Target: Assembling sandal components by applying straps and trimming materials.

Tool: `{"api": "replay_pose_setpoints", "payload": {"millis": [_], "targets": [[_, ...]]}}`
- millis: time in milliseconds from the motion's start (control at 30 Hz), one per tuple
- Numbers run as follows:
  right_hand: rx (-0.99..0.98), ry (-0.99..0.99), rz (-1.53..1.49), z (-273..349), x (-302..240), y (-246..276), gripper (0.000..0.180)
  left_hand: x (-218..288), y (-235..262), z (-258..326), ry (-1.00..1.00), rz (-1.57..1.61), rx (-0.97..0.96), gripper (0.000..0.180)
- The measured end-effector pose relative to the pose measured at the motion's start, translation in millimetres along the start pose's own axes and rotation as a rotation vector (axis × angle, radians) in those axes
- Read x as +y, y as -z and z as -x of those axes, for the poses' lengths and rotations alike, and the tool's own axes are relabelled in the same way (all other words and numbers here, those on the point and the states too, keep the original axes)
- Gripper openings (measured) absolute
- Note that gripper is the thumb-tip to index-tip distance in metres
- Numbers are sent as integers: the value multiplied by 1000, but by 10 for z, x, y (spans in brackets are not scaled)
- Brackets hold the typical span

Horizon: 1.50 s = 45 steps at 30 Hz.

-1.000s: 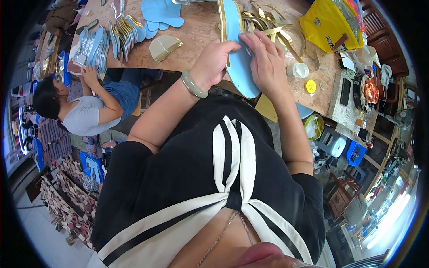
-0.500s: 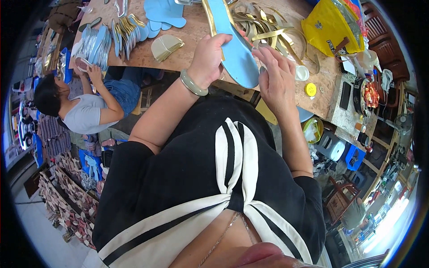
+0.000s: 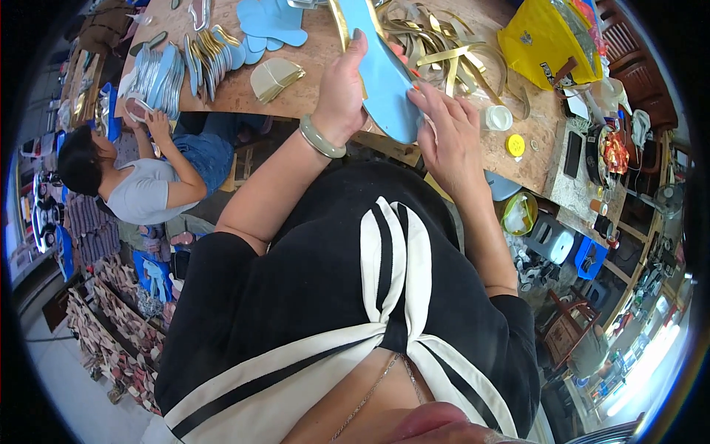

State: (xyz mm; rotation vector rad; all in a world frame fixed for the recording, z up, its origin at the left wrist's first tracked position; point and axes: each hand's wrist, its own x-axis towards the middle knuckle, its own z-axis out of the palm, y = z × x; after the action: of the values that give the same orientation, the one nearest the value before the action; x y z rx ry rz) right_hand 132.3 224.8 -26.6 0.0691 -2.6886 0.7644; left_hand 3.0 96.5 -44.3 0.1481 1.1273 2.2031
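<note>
A light blue shoe insole [image 3: 388, 89] with a gold strip along its left edge is held over the table's near edge. My left hand [image 3: 340, 103], with a pale bangle at the wrist, is closed round its left side, thumb up along the gold edge. At the lower right edge of the insole, my right hand [image 3: 450, 137] has its fingers on the rim and blue face, closed on it. Its thumb is partly hidden. Beyond the insole lies a tangle of gold strips [image 3: 451, 55].
The wooden table [image 3: 318, 81] bears blue insole stacks [image 3: 166, 78], a beige fan-shaped pile [image 3: 274, 80], a white open jar [image 3: 497, 118], a yellow lid [image 3: 515, 145] and a yellow bag [image 3: 543, 44]. At the left a co-worker [image 3: 151, 185] sits, holding a sole-shaped piece.
My right hand has moved slightly left and its fingers now meet the insole's edge. My left thumb has shifted upward along the gold edge. The jar and lid have barely shifted in view.
</note>
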Motion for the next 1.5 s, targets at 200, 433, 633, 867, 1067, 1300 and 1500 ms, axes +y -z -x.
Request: {"api": "replay_pose_setpoints", "payload": {"millis": [200,433,633,867,1067,1300,1500], "targets": [[64,33,23,-157,-40,-65,46,-148,-31,89,56,115,34,51],[21,12,108,121,-103,-131,42,-133,28,125,-19,137,100,48],[-10,57,110,-102,-142,-139,42,-286,-45,182,101,243,128,45],[-52,40,79,88,-239,-172,42,-143,238,125,70,194,149,51],[32,102,-72,-151,-252,-170,41,-25,286,184,45,146,70,68],[175,-121,-317,-224,-228,-277,43,235,496,215,80,242,-151,85],[171,59,-235,-217,-467,-573,47,433,750,274,68,322,-199,85]]}}
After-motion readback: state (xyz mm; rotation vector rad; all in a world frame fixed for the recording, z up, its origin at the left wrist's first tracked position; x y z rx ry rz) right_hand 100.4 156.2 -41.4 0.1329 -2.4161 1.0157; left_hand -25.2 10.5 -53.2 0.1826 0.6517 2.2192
